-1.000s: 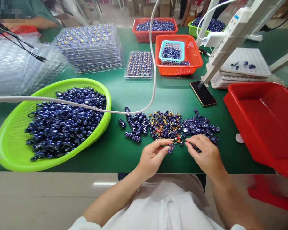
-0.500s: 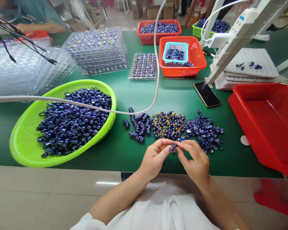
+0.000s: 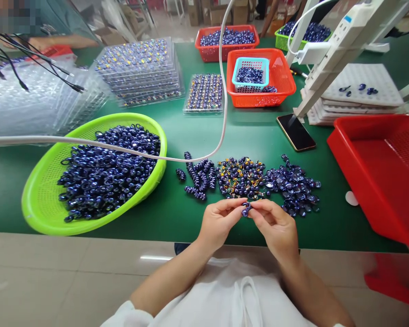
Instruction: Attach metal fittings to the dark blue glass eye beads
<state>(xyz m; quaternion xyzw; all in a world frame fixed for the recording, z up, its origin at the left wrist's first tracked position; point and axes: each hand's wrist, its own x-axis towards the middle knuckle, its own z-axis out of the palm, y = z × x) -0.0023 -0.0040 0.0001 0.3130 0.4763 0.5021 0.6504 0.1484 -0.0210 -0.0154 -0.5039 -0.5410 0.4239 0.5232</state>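
Observation:
Between my fingertips is a small shiny dark-blue ring-shaped piece, with a round bead-like part at its lower end. My left hand pinches it from the left, and my right hand grips its other side. Just beyond my hands lies a pile of dark-blue and gold pieces. Stacked dark-blue rings lie in short rows to its left. On the right is a heap of flat, glossy dark-blue pieces. My fingers partly cover the held piece.
A lime-green basket full of dark-blue ring pieces stands left. A red tray is at right, near a phone. A white cable loops across the table. Clear trays and an orange basket stand behind.
My hands have turned the piece so that its ring loop shows more plainly. A small blue bit seen near my right fingertips no longer shows. The whole view has shifted slightly.

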